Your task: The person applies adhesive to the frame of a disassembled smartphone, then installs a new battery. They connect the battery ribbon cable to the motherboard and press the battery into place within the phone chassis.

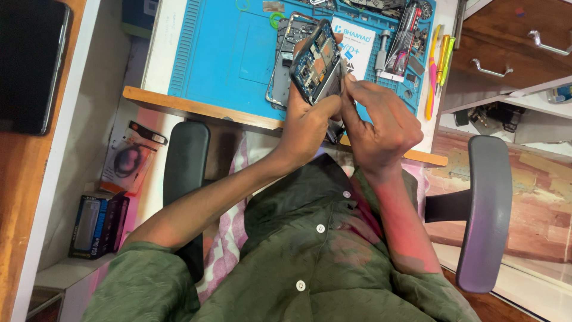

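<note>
Opened phone (317,61): sitting upper centre of the frame, tilted, its long axis running from lower left to upper right, circuit side showing.
Left hand (307,122): gripping the phone's lower end from beneath.
Right hand (381,128): clenching just right of the phone, fingertips (348,83) pressing at its lower right edge; equally near.
Backdrop: blue repair mat (232,53) on the table.
Hidden: any small tool in the right hand; contact point is being blocked by fingers.
</note>
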